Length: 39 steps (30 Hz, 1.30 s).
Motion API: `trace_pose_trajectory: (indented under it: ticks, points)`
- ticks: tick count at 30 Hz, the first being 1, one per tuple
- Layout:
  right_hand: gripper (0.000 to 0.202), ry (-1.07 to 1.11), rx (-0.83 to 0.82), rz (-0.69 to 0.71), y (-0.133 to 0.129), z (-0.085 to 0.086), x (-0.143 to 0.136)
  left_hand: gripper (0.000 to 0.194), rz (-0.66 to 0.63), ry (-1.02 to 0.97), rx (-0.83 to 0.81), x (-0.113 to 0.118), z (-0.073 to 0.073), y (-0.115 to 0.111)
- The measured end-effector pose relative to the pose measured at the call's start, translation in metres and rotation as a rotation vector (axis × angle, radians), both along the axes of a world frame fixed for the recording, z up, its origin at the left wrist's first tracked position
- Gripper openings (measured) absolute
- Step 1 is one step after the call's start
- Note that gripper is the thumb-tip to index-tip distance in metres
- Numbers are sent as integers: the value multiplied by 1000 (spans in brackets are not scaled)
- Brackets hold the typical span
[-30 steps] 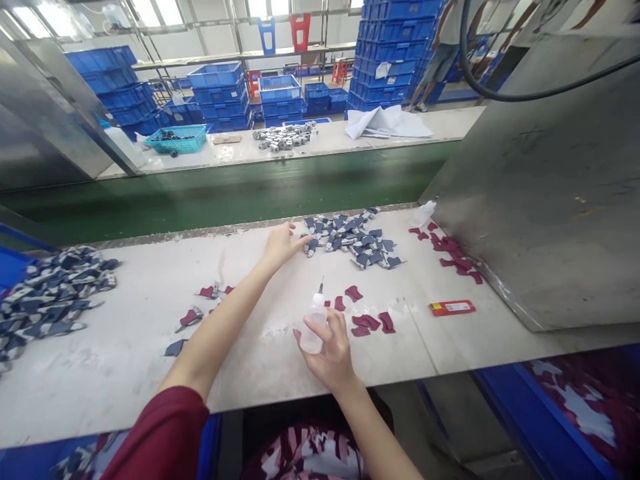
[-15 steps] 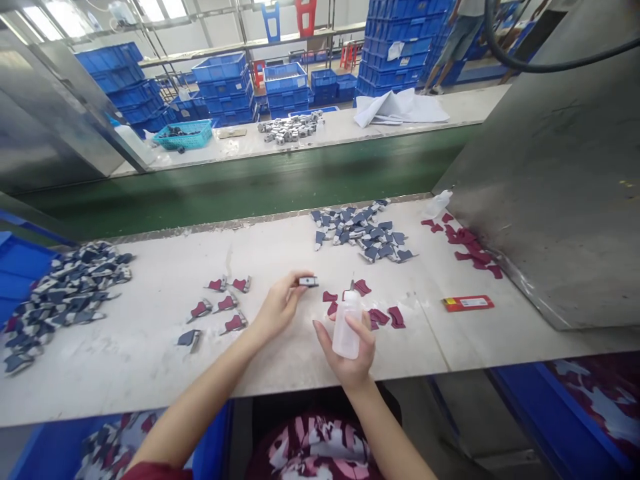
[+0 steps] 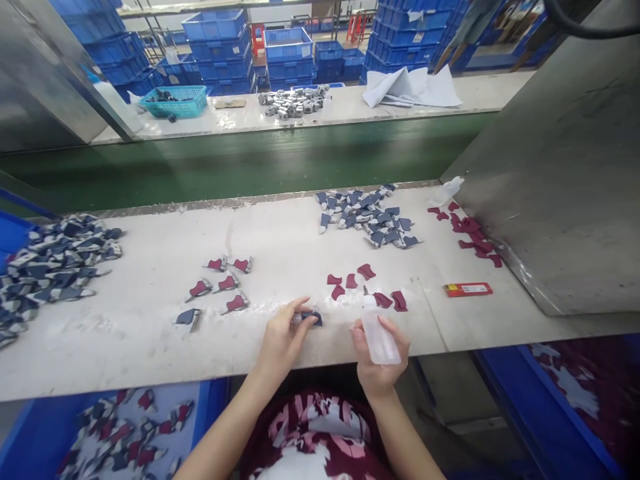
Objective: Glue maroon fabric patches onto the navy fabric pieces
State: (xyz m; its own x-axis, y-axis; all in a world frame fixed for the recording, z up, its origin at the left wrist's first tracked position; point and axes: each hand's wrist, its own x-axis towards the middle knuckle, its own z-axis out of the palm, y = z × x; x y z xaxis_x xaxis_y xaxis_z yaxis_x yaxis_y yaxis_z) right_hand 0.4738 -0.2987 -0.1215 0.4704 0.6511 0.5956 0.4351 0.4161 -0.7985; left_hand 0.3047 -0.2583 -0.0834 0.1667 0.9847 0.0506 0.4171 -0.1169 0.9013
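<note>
My left hand (image 3: 286, 333) pinches a small dark blue and grey part (image 3: 312, 318) just above the table's front. In my right hand (image 3: 379, 360) is a translucent white squeeze bottle (image 3: 381, 337), its thin nozzle tilted up and away from me. Beyond the bottle lie several loose maroon pieces (image 3: 351, 281). To the left of my left hand rest several grey parts with maroon faces (image 3: 237, 303) and one with a blue face (image 3: 189, 318).
Blue-and-grey parts are heaped at the left (image 3: 65, 260) and far middle (image 3: 367, 215). More maroon pieces (image 3: 473, 233) lie by the metal panel (image 3: 560, 200), near a red and yellow packet (image 3: 469, 289). Blue bins (image 3: 207, 407) stand below the table edge.
My left hand has drawn nearer to me and turned the part so its blue side shows. My right hand has shifted right with the bottle, now tilted. The view has dipped.
</note>
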Motion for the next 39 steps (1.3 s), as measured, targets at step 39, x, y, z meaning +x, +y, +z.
trace_pose_trajectory:
  ticks: [39]
  points:
    - [16, -103, -223, -100, 2, 11, 2, 14, 89, -73, -124, 5, -10, 2]
